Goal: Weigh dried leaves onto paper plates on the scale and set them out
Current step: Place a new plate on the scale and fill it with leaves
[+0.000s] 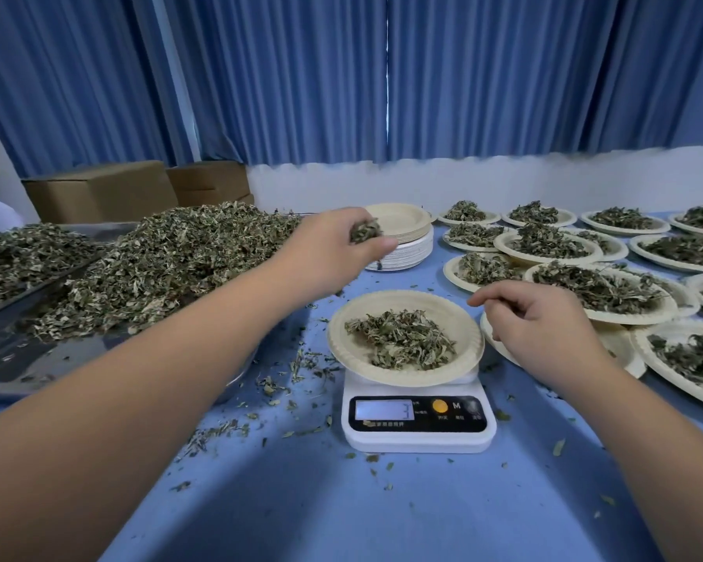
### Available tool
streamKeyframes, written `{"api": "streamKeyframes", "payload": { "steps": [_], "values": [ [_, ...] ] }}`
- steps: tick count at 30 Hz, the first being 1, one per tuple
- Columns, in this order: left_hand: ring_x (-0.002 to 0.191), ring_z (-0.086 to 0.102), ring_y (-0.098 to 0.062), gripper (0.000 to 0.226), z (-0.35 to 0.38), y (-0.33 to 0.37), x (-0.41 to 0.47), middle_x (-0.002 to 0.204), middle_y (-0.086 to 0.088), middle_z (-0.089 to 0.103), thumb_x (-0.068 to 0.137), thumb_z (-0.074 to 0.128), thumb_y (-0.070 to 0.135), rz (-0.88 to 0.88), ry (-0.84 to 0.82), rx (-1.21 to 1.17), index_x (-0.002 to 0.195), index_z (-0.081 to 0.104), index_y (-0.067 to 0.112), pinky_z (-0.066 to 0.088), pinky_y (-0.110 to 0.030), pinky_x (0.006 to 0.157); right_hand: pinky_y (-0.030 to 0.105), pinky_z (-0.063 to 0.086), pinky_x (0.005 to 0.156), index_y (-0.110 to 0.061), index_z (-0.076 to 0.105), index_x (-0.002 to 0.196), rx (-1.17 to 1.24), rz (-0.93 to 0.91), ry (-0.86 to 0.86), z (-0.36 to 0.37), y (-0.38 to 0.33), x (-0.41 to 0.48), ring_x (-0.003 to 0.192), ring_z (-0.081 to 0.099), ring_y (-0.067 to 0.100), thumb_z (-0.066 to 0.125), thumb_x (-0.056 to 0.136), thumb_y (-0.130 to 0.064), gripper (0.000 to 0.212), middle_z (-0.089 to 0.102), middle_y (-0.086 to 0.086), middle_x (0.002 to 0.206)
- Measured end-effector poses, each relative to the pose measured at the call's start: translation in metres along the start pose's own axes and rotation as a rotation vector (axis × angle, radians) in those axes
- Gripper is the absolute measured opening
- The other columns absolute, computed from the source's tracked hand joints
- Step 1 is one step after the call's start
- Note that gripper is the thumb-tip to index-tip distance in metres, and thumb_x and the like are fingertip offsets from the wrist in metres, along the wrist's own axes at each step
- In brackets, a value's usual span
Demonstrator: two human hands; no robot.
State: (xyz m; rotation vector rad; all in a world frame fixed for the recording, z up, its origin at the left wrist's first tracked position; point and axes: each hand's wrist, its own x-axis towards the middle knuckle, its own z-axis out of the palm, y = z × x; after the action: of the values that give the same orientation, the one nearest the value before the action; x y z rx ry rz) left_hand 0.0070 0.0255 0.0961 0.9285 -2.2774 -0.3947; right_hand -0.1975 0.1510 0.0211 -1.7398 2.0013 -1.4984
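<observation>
A white digital scale (pixel 419 423) stands at the centre of the blue table, its display showing a 3. On it sits a paper plate (pixel 463 330) with a small heap of dried leaves (pixel 402 338). My left hand (pixel 333 253) hovers above and behind the plate, gripping a clump of dried leaves (pixel 365 230). My right hand (pixel 540 318) hangs just right of the plate with loosely curled fingers and holds nothing I can see. A large pile of dried leaves (pixel 167 261) lies on a metal tray (pixel 13 358) at the left.
A stack of empty paper plates (pixel 402 241) stands behind the scale. Several filled plates (pixel 597 285) cover the table's right side, close to my right hand. Cardboard boxes (pixel 102 192) sit at the back left under blue curtains. Loose leaf crumbs litter the table around the scale.
</observation>
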Motion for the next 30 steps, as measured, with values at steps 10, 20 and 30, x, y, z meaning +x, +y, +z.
{"api": "streamKeyframes", "payload": {
  "steps": [10,20,30],
  "values": [
    [0.081,0.06,-0.003,0.054,0.043,0.02,0.0,0.093,0.01,0.066,0.087,0.034,0.07,-0.007,-0.194,-0.229,0.103,0.063,0.028,0.044,-0.014,0.071,0.012,0.031,0.038,-0.035,0.07,0.077,0.026,0.009,0.001,-0.001,-0.001,0.001,0.038,0.039,0.006,0.053,0.089,-0.006,0.036,0.06,0.012,0.06],
    [0.08,0.068,-0.007,0.069,0.038,0.024,-0.006,0.102,0.009,0.068,0.079,0.018,0.077,-0.102,-0.249,-0.315,0.103,0.065,0.032,0.038,-0.025,0.072,0.015,0.03,0.037,-0.037,0.068,0.076,0.028,0.001,0.007,-0.002,-0.001,0.001,0.037,0.036,0.007,0.053,0.089,-0.006,0.037,0.058,0.013,0.058],
    [0.107,0.062,-0.009,0.067,0.025,-0.009,-0.025,0.111,0.01,0.068,0.08,0.02,0.071,-0.184,-0.034,-0.474,0.106,0.066,0.029,0.044,-0.03,0.095,0.016,0.029,0.037,-0.038,0.067,0.074,0.024,-0.01,-0.008,-0.002,-0.003,-0.001,0.036,0.034,0.007,0.052,0.09,-0.006,0.039,0.056,0.013,0.056]
  ]
}}
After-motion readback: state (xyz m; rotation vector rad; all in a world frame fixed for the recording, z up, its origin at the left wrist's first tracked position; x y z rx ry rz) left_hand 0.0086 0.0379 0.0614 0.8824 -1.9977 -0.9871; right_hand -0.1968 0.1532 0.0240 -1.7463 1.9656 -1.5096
